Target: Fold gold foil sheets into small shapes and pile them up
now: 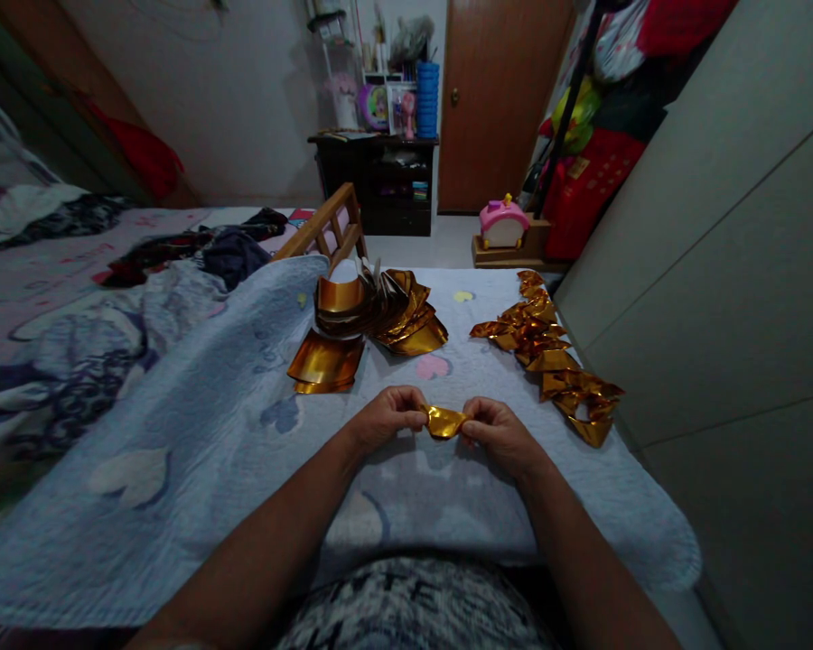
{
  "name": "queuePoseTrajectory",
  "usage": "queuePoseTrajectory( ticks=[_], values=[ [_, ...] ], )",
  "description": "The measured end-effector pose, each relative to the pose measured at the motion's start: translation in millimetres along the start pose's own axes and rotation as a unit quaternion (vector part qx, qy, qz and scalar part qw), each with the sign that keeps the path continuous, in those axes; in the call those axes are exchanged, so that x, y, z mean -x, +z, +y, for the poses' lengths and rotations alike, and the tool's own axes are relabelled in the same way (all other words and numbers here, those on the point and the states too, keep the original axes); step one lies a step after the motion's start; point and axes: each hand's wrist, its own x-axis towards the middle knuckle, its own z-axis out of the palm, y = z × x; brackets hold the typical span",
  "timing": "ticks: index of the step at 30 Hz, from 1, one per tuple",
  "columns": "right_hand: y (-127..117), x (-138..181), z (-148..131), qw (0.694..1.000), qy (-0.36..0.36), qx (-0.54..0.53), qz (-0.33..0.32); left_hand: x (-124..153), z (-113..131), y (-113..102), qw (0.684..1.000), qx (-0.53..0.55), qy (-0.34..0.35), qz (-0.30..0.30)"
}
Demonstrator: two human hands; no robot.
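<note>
A small folded piece of gold foil paper [445,421] is pinched between both my hands above the light blue quilt [230,451]. My left hand [387,415] grips its left end with closed fingers. Gripping the right end the same way is my right hand [498,431]. Farther back lies a stack of flat and curled gold sheets [362,320]. To the right, a row of folded gold pieces [548,357] runs along the quilt's edge.
Rumpled clothes and bedding [108,298] cover the bed on the left. A wooden frame [329,230] stands behind the stack. A grey wardrobe wall [718,271] rises on the right. A dark shelf [379,176], a door [498,99] and a pink toy [503,224] are at the back.
</note>
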Motion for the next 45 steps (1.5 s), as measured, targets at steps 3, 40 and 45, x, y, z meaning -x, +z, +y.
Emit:
queuePoseTrajectory(
  ticks=[3, 40, 45],
  values=[
    [0, 0, -1, 1.000, -0.005, 0.007, 0.009, 0, 2, 2, 1.000, -0.009, 0.007, 0.002],
    [-2, 0, -6, 0.992, -0.032, -0.115, 0.048, 7, 5, 10, 0.870, -0.386, 0.299, 0.070],
    [0, -1, -9, 0.990, -0.024, -0.120, 0.066, 8, 3, 13, 0.821, -0.452, 0.338, 0.086]
  ],
)
